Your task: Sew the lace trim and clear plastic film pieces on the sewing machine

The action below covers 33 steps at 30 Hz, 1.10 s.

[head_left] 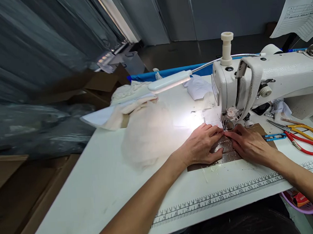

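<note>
My left hand (204, 144) and my right hand (249, 143) meet at the presser foot (228, 125) of a white sewing machine (278, 70). Their fingertips come together just in front of the needle area, closed on something small that the fingers hide. The left thumb sticks out over a shiny brown sheet (226, 148) lying flat on the machine bed. Both palms hover over or rest on that sheet; I cannot tell which. A pale piece of material (211, 116) lies behind the left fingers, washed out by the lamp's glare.
Sheer whitish fabric (149, 135) lies heaped on the table (102, 191) at left. A lamp (170, 81) hangs above. Scissors (303, 136) and blue thread snips (274, 137) lie right of my right hand. A ruler strip (225, 197) runs along the front edge. Cardboard boxes (31, 195) stand left.
</note>
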Tool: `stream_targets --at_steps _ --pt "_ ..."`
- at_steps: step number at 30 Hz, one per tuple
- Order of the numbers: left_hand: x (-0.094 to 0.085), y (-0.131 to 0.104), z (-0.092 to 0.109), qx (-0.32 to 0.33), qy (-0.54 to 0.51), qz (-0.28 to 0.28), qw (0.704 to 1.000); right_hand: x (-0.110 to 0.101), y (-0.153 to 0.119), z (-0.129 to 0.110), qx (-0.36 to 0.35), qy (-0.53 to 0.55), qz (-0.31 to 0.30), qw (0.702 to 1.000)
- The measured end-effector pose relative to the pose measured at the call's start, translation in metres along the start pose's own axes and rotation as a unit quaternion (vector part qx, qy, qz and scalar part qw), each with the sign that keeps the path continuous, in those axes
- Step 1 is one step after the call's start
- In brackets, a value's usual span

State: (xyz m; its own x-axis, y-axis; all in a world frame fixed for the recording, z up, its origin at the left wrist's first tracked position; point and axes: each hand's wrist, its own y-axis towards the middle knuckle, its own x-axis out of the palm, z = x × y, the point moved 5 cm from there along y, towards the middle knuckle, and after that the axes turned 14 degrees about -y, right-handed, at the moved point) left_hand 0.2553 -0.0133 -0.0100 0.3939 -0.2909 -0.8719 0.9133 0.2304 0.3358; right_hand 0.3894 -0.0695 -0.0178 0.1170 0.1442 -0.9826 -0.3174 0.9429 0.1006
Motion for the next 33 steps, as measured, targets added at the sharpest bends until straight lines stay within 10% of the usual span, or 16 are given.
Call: stream_targets --at_steps 13,19,33 --pt "0.003 0.003 -0.009 -0.075 0.042 -0.053 0.995 0.001 0.004 0.02 0.019 0.171 0.0 0.985" --pt "0.002 0.004 -0.01 -0.08 0.069 -0.057 0.993 0.01 0.012 0.048 0.153 0.285 -0.057 0.944" --pt "0.002 0.004 -0.013 -0.096 0.073 -0.046 0.992 0.007 -0.012 0.048 0.182 0.395 0.046 0.9"
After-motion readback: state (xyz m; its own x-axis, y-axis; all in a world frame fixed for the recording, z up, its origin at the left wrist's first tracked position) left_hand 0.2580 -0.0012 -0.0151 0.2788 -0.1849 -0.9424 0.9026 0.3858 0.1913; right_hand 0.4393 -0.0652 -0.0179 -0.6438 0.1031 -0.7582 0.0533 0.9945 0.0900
